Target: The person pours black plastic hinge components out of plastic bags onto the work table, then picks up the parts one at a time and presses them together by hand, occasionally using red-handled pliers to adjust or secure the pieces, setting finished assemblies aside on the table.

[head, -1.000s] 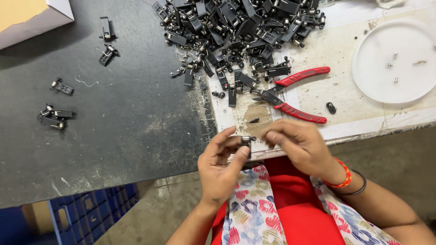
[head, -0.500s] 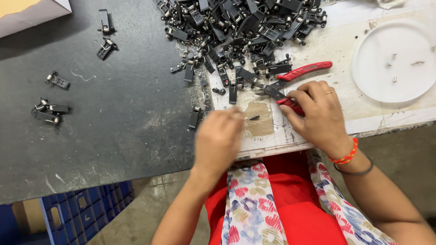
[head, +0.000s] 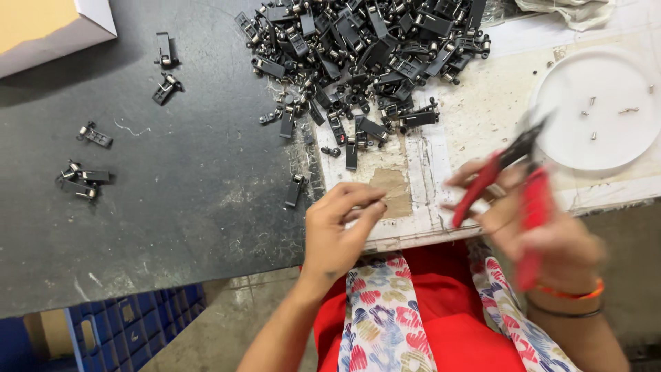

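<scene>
My right hand (head: 544, 234) holds red-handled pliers (head: 506, 182) lifted off the table, jaws pointing up toward the white plate; the hand is blurred by motion. My left hand (head: 341, 220) hovers at the table's front edge with fingertips pinched together near a brown patch; whether a small part sits between them is hard to tell. A big heap of small black clip parts with metal rollers (head: 365, 55) lies beyond both hands. One loose black part (head: 295, 190) rests just left of my left hand.
A round white plate (head: 599, 110) with a few small metal pins sits at the right. Scattered black parts (head: 82, 178) lie on the dark table surface (head: 172, 207) at left. A cardboard box corner (head: 48, 31) is top left. Blue crate (head: 131, 327) below.
My right hand reached to the pliers on the table, picked them up and lifted them toward me. My left hand stayed near the front edge, fingers pinched.
</scene>
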{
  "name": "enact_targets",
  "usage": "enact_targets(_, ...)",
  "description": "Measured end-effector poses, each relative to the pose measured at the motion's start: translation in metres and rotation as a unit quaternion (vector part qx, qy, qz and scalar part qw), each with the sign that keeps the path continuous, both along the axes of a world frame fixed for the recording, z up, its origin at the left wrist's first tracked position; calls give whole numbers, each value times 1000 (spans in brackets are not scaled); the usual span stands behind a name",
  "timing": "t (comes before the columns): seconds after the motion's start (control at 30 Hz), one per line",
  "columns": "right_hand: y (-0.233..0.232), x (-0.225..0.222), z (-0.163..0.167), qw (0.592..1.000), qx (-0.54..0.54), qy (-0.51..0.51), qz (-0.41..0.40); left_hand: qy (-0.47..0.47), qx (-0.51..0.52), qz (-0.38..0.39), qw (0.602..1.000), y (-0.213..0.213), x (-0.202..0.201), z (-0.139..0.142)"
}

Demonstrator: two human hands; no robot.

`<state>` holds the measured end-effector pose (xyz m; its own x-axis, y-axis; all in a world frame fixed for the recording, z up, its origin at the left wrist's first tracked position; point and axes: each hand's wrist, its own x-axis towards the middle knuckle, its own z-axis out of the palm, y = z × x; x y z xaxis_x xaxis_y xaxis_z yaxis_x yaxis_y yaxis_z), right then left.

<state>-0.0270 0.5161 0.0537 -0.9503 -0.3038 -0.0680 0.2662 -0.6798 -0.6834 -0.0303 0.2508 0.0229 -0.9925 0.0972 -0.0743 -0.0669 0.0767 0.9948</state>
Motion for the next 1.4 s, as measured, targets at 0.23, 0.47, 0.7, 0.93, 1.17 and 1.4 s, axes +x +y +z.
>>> enact_targets(0.23, -68, 34, -28, 926, 353, 80, 105, -164, 335, 160, 914, -10, 44, -14)
enact_targets(0.47, -85, 37, -11, 782, 560, 268, 55, -143, 328, 174, 918, -14, 59, -5)
enact_targets(0.7, -86, 31, -9, 761, 571, 303, 55, -150, 328, 162, 918, -10, 64, -2)
enact_targets(0.93, -84, 30, -7, 774, 559, 289, 69, -111, 311, 161, 930, -13, 64, 0)
enact_targets(1.17, -80, 33, -15, 766, 566, 301, 49, -130, 294, 146, 936, -11, 63, 1)
enact_targets(1.4, -74, 30, -19, 776, 573, 249, 88, -117, 292, 148, 938, -9, 61, 1)
